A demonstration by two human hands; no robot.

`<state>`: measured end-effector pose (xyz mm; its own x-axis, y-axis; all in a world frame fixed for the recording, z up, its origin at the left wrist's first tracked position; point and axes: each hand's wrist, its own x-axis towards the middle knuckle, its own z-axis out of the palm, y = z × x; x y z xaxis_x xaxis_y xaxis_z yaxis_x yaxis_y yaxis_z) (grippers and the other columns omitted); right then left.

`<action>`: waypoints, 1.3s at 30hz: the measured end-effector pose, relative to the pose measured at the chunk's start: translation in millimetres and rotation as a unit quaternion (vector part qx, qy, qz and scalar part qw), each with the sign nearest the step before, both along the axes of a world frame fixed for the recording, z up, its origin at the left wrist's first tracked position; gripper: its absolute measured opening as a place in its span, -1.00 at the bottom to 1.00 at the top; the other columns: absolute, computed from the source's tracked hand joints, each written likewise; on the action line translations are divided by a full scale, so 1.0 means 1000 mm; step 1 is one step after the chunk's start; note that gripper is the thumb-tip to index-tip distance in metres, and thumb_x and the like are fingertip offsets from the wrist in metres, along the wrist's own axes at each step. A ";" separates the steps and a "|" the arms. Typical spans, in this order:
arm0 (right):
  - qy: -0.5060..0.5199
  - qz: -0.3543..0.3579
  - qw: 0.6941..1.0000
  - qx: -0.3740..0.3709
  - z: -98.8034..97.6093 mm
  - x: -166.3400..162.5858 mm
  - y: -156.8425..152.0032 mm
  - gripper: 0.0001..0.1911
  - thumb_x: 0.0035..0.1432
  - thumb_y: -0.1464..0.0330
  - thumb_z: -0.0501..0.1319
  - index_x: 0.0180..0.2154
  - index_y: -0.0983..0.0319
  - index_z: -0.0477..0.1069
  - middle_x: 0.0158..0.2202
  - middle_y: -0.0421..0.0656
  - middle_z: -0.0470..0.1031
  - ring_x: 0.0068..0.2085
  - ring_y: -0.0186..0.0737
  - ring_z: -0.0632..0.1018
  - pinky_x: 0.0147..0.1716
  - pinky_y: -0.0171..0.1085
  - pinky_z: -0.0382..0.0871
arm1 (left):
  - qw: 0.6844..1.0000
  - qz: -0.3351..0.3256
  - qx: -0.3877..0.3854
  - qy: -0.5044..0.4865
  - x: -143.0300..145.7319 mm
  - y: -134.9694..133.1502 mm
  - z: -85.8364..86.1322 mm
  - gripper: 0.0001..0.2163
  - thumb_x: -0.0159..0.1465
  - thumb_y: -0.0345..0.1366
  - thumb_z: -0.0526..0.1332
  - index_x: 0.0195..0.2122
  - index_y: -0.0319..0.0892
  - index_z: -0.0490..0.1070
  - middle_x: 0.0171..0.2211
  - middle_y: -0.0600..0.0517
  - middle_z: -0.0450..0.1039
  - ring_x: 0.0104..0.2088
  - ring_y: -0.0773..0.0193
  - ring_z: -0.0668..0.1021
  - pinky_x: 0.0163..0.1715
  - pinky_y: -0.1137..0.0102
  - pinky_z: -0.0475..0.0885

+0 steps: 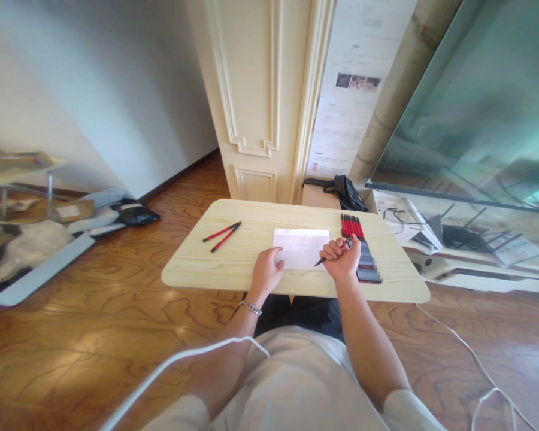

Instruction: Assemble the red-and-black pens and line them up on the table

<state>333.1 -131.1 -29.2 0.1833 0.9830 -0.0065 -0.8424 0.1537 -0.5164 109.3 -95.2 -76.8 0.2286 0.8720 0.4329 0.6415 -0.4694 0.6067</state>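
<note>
A white sheet of paper (299,245) with faint writing lies on the pale wooden table (193,263). My left hand (266,274) is at its lower left edge, holding it with curved fingers and the thumb over the paper. In my right hand (344,260) is a pen (321,261), its dark tip pointing left over the paper's right edge. Just beyond that hand, several red and black pens (351,225) lie side by side in a row. A dark pouch (367,263), partly blurred out, extends below them, partly hidden by my hand.
Two red and black pens (224,235) lie at the table's left. Behind stand a cream panelled door (251,90) and a black bag (348,193). A large glass screen (485,120) is at right. A white cable (465,347) trails on the floor; packages (137,214) lie left.
</note>
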 end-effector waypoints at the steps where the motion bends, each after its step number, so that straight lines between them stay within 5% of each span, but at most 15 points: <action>1: -0.007 -0.003 1.000 -0.002 0.000 0.000 0.000 -0.52 0.11 -0.03 0.07 -0.62 0.19 0.24 -0.72 -0.33 0.00 -0.68 -0.42 0.08 -0.67 -0.37 0.06 | 1.000 -0.006 0.005 0.000 0.000 0.000 0.000 -0.66 0.15 -0.40 0.21 -0.03 -0.10 0.40 -0.06 -0.05 0.47 -0.01 0.06 0.46 0.06 0.17 0.34; 12: -0.096 -0.047 0.993 -0.040 0.006 0.000 0.002 -0.47 0.12 -0.07 0.02 -0.63 0.18 0.26 -0.73 -0.33 -0.01 -0.68 -0.42 0.08 -0.69 -0.37 0.07 | 0.998 -0.040 0.029 0.037 0.003 0.001 0.000 -0.71 0.12 -0.39 0.25 -0.10 -0.11 0.44 -0.10 -0.05 0.50 -0.05 0.05 0.47 0.05 0.16 0.31; 20: -0.139 -0.067 0.986 -0.065 0.008 -0.007 0.017 -0.50 0.06 -0.09 0.16 -0.55 0.20 0.27 -0.58 -0.24 0.32 -0.59 -0.41 0.32 -0.65 -0.39 0.18 | 0.997 -0.054 0.019 0.052 0.004 -0.002 0.006 -0.79 0.12 -0.36 0.27 -0.18 -0.12 0.48 -0.14 -0.04 0.52 -0.08 0.08 0.47 0.03 0.18 0.30; 25: -0.333 -0.155 0.919 -0.143 -0.006 -0.021 0.016 -0.37 0.07 -0.20 0.00 -0.55 0.22 0.35 -0.71 -0.24 0.26 -0.67 -0.38 0.29 -0.70 -0.37 0.12 | 0.997 -0.049 0.011 0.061 0.005 -0.003 0.008 -0.82 0.13 -0.30 0.27 -0.21 -0.12 0.50 -0.15 -0.06 0.51 -0.08 0.08 0.47 0.02 0.18 0.29; 28: -0.363 -0.110 0.914 -0.145 -0.015 -0.029 0.011 -0.37 0.04 -0.20 0.03 -0.44 0.24 0.44 -0.68 -0.21 0.32 -0.66 -0.36 0.33 -0.68 -0.35 0.18 | 0.997 -0.044 0.014 0.060 0.006 -0.003 0.008 -0.83 0.14 -0.28 0.27 -0.23 -0.11 0.50 -0.16 -0.06 0.50 -0.09 0.08 0.46 0.00 0.19 0.29; 31: -0.403 -0.049 0.904 -0.136 -0.024 -0.034 0.008 -0.46 -0.01 -0.11 0.17 -0.37 0.26 0.48 -0.56 -0.14 0.46 -0.57 -0.30 0.44 -0.57 -0.31 0.29 | 0.997 -0.041 0.019 0.061 0.007 -0.004 0.008 -0.85 0.14 -0.26 0.27 -0.25 -0.10 0.51 -0.16 -0.05 0.50 -0.09 0.08 0.45 -0.01 0.20 0.30; 34: -0.522 -0.090 0.841 -0.111 -0.034 -0.037 0.009 -0.63 -0.14 0.07 0.35 -0.43 0.24 0.45 -0.56 -0.19 0.46 -0.54 -0.30 0.42 -0.54 -0.32 0.27 | 0.997 -0.039 0.022 0.065 0.007 -0.004 0.008 -0.86 0.15 -0.25 0.27 -0.27 -0.10 0.52 -0.16 -0.05 0.50 -0.09 0.08 0.45 -0.02 0.20 0.30; 36: -0.575 -0.125 0.801 -0.113 -0.038 -0.039 0.009 -0.71 -0.15 0.15 0.35 -0.45 0.23 0.44 -0.58 -0.21 0.45 -0.54 -0.29 0.41 -0.53 -0.32 0.26 | 0.997 -0.036 0.020 0.067 0.007 -0.004 0.007 -0.86 0.14 -0.25 0.27 -0.27 -0.10 0.52 -0.16 -0.05 0.50 -0.09 0.07 0.45 -0.02 0.20 0.30; 39: -0.593 -0.105 0.789 -0.120 -0.040 -0.042 0.006 -0.77 -0.04 0.19 0.25 -0.42 0.23 0.46 -0.55 -0.19 0.49 -0.52 -0.26 0.44 -0.49 -0.29 0.29 | 0.997 -0.035 0.019 0.068 0.007 -0.003 0.006 -0.85 0.14 -0.25 0.28 -0.27 -0.10 0.53 -0.16 -0.06 0.50 -0.09 0.07 0.45 -0.01 0.19 0.30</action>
<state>291.5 -124.7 -69.7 0.3598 0.9265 0.1106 0.2855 0.0035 -0.9584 116.5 -98.6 -70.7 0.3466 0.8357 0.4260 0.6823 -0.5363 0.4969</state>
